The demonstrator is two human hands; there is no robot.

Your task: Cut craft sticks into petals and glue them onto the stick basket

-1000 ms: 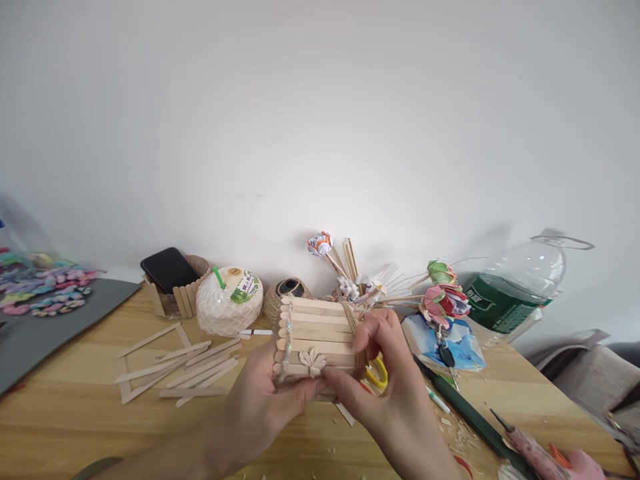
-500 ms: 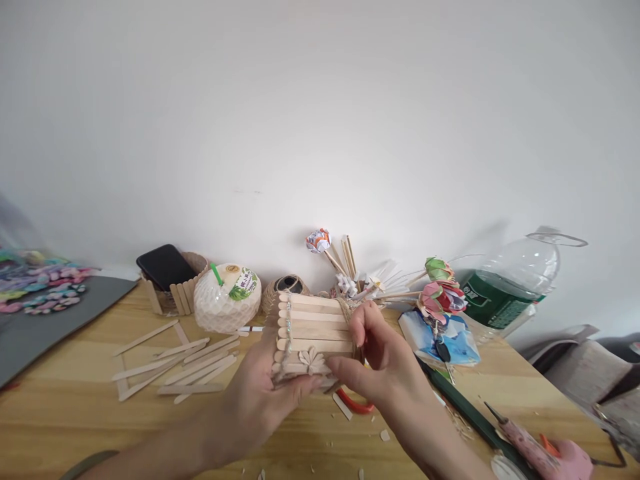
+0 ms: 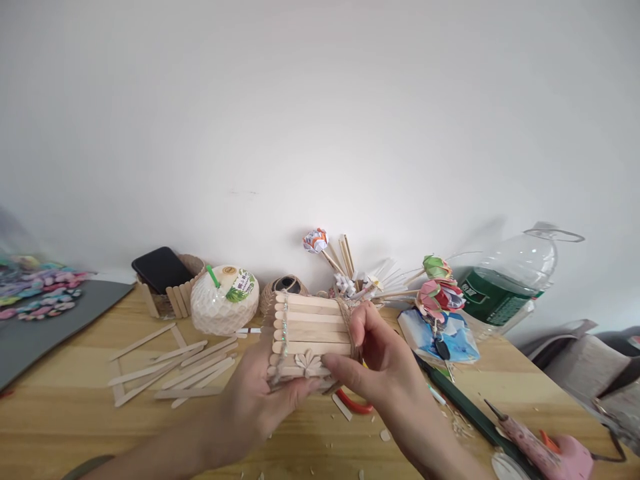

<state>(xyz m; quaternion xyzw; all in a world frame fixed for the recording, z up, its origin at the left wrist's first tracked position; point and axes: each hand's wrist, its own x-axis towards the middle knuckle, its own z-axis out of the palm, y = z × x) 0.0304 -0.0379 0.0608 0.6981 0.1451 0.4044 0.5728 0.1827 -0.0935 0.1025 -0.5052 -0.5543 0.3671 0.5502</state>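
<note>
Between my hands is a popsicle-stick box (image 3: 313,327), tilted on its side above the table. A glittery cord runs along its left end, twine wraps its right end, and a wooden petal flower (image 3: 309,362) sits low on the facing side. My left hand (image 3: 265,380) grips the box from the left and below, thumb along its lower edge. With my right hand (image 3: 373,353), I hold the right end; its thumb touches beside the petal flower and the curled fingers rest by the twine. Red-handled scissors (image 3: 355,403) lie partly hidden under the box.
Loose popsicle sticks (image 3: 175,363) lie at left, before a phone (image 3: 163,268) in a stick holder and a wrapped coconut (image 3: 225,303). Twine (image 3: 283,287) and paper flowers (image 3: 440,293) stand behind. At right are a large bottle (image 3: 505,280) and a pink glue gun (image 3: 545,447).
The whole view has shifted slightly, moving the scene a little left. Both hands keep the same hold on the box, which has hardly moved.
</note>
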